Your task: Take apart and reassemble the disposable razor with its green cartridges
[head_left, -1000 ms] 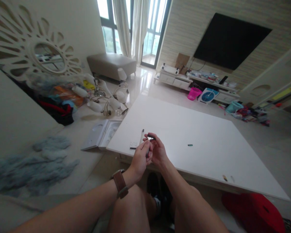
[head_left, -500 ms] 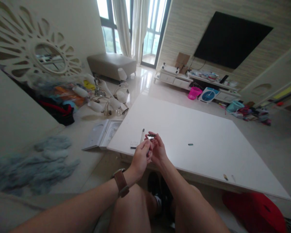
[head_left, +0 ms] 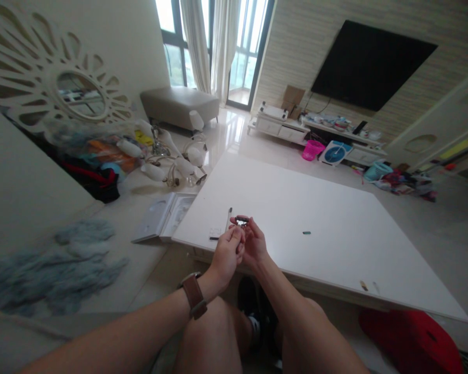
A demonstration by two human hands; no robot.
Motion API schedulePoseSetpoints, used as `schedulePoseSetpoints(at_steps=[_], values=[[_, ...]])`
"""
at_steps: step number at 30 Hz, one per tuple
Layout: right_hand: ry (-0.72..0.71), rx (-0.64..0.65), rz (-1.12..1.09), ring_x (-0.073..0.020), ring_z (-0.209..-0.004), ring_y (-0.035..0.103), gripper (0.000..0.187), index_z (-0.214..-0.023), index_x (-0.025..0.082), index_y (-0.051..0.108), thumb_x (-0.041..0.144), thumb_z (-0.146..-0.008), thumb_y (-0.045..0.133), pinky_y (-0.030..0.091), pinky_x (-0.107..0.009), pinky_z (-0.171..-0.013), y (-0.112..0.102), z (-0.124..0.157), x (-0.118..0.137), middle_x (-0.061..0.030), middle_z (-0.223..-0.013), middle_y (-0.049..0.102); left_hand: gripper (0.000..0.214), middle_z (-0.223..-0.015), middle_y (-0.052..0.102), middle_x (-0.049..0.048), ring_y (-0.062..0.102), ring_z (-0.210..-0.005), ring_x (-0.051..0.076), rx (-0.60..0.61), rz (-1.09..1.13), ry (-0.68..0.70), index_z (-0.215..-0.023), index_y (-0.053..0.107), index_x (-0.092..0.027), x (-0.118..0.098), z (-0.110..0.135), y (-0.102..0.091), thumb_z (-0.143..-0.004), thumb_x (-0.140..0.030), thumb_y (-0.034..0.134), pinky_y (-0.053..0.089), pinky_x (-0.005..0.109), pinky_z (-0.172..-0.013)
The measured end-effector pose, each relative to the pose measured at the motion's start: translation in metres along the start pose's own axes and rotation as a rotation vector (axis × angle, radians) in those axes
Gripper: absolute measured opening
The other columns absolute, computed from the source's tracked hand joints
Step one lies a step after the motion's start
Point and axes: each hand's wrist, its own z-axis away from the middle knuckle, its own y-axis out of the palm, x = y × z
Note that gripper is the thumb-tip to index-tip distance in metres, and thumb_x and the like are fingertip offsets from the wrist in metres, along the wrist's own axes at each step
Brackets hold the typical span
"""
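Note:
Over the near edge of the white table [head_left: 296, 208], my two hands meet. A small dark piece with a shiny silver part [head_left: 242, 220] sits at the fingertips of my right hand [head_left: 256, 243], whose fingers curl round it. My left hand [head_left: 226, 252], with a brown-strapped watch [head_left: 194, 293] on its wrist, is closed in a pinch just below and left of that piece. Whatever is between the left fingers is too small and covered to name. Behind the hands lies a slim white stick with a dark tip [head_left: 230, 212].
A small dark strip [head_left: 306, 232] lies mid-table, with a small yellow-and-dark piece [head_left: 363, 285] near the front edge. An open white box [head_left: 164, 215] stands left of the table, a chandelier [head_left: 179, 163] behind it. A red item [head_left: 411, 337] is at lower right.
The dark piece has turned slightly and the right fingers around it have shifted. Both hands stay in nearly the same place.

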Motion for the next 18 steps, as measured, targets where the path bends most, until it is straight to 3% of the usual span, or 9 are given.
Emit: schedulePoseSetpoints(at_steps=[8, 18], values=[[0.007, -0.013, -0.004, -0.0189, -0.08, 0.071, 0.018, -0.085, 0.023, 0.072, 0.04, -0.085, 0.068, 0.058, -0.031, -0.07, -0.0003, -0.0004, -0.0005, -0.0032, -0.09, 0.077, 0.047, -0.053, 0.038, -0.0086, 0.027, -0.038, 0.003, 0.018, 0.003, 0.015, -0.073, 0.045, -0.019, 0.0001, -0.0006, 0.0, -0.08, -0.061, 0.067, 0.016, 0.015, -0.036], [0.03, 0.064, -0.019, -0.0173, -0.078, 0.072, 0.019, -0.09, 0.023, 0.071, 0.04, -0.083, 0.071, 0.058, -0.029, -0.066, -0.0029, 0.0018, 0.0011, -0.0025, -0.098, 0.077, 0.055, -0.05, 0.032, -0.0105, 0.022, -0.039, 0.003, 0.053, -0.036, 0.03, -0.07, 0.042, -0.02, 0.0015, -0.0017, 0.0011, -0.075, -0.068, 0.068, 0.016, 0.016, -0.037]])
